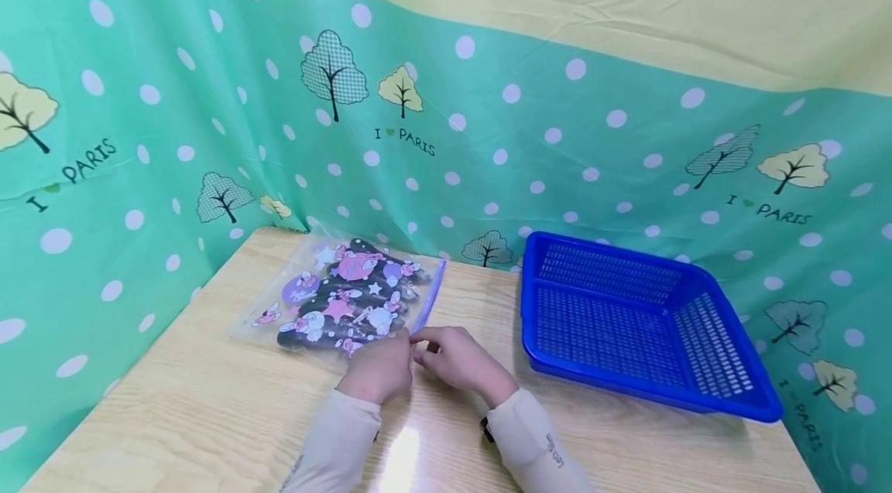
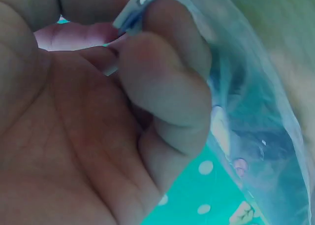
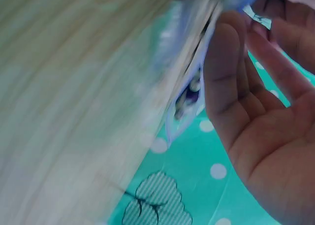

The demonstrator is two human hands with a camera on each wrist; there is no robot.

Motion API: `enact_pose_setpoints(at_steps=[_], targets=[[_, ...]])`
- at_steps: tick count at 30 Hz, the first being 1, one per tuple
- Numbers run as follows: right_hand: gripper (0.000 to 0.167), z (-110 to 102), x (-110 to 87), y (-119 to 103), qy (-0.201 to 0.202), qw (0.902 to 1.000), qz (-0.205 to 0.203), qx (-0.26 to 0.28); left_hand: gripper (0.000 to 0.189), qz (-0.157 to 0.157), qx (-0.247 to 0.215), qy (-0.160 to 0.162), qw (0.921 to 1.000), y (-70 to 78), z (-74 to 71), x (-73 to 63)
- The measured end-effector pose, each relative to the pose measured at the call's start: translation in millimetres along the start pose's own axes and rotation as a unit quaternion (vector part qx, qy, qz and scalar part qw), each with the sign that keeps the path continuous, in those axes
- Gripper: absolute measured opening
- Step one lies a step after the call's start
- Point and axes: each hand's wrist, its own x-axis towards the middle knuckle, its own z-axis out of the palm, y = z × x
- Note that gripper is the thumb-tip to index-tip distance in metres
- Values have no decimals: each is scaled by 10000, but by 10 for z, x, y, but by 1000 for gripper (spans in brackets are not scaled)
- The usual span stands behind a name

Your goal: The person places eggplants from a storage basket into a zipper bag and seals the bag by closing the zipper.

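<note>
A clear zip bag point(image 1: 334, 299) printed with pink and purple cartoon figures lies flat on the table, several dark, long things inside. Its purple zip strip point(image 1: 430, 296) runs along the right side. At the strip's near corner my left hand point(image 1: 382, 368) pinches the bag with curled fingers. The left wrist view shows a bluish end of the strip point(image 2: 130, 16) by those fingertips. My right hand point(image 1: 460, 361) meets the left there, index finger and thumb on the same corner. In the right wrist view, the fingers point(image 3: 224, 62) lie against the strip, their tips partly hidden.
A blue plastic basket point(image 1: 533, 323) with slotted walls stands to the right of the bag. The wooden table point(image 1: 174, 408) meets a green dotted curtain point(image 1: 446, 191) at the back and left. Both forearms reach in from the near edge.
</note>
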Motion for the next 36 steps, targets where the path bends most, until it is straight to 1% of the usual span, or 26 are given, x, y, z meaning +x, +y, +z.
enact_pose_setpoints(at_steps=[2,4,6,8,11,13,14,16,18,20,22,23,25,27,29,32,34,36], targets=[[32,21,34,-36,122,9993,-8,340,58,12,-82,63,9999,-21,-66,-13],[36,27,70,-87,216,9965,31,812,57,33,-169,226,9996,-43,-134,-29],[38,18,111,-146,316,9908,52,1312,53,113,-221,533,9983,-64,-203,-44],[37,-3,163,-207,400,9809,47,1905,46,222,-235,1013,9943,-84,-254,-49],[31,-35,240,-278,502,9615,91,2699,38,331,-389,1679,9845,-95,-308,-49],[28,-33,281,-298,477,9537,141,2966,34,369,-642,1923,9785,-93,-331,-43],[25,-26,297,-304,442,9520,160,3025,32,381,-817,1959,9765,-88,-347,-43],[20,5,326,-305,446,9537,118,2973,30,483,-1107,2008,9722,-92,-382,-39],[20,34,350,-305,524,9551,13,2917,28,586,-1408,1933,9692,-108,-427,-37],[17,47,370,-307,637,9522,-70,2988,27,674,-1569,1815,9685,-145,-466,-33],[18,42,386,-307,748,9469,-101,3125,24,719,-1629,1673,9697,-195,-497,-27],[18,35,391,-304,733,9438,-79,3222,22,728,-1602,1607,9712,-221,-511,-26],[16,26,404,-299,668,9390,-60,3372,16,775,-1461,1532,9743,-281,-520,-21],[16,24,415,-298,652,9377,-69,3412,10,867,-1315,1543,9754,-328,-531,-20],[17,29,419,-303,673,9421,-136,3281,10,998,-1147,1620,9750,-366,-535,-17],[22,31,404,-328,801,9504,-359,2985,11,1101,-1057,1700,9735,-392,-540,-8],[25,38,395,-346,959,9542,-555,2778,8,1078,-1083,1694,9736,-402,-540,6],[24,53,397,-362,1165,9540,-745,2660,5,1001,-1249,1661,9730,-411,-541,13]])
